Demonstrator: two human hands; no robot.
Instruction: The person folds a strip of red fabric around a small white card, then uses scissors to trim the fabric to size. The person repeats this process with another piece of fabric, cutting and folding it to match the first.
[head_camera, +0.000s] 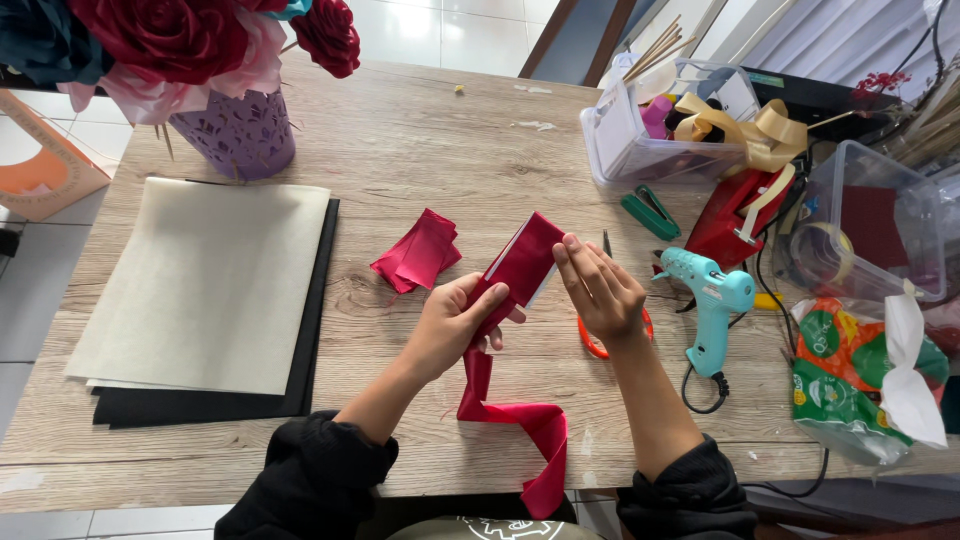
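Note:
My left hand (455, 322) pinches a dark red satin ribbon (515, 420) that is wrapped over a flat white card (526, 262). The ribbon's loose tail runs down from that hand, loops on the table and hangs over the front edge. My right hand (600, 290) rests its fingers, held together, against the right side of the wrapped card. A small pile of cut red ribbon pieces (418, 252) lies just left of the card. Orange-handled scissors (598, 338) lie partly hidden under my right hand.
A teal glue gun (712, 300) with its cord lies at right, by a red tape dispenser (735, 215) and green clips (650, 212). Clear plastic bins (625, 140) hold gold ribbon and sticks. Cream and black sheets (205, 290) lie at left. A purple vase (238, 135) holds fabric roses.

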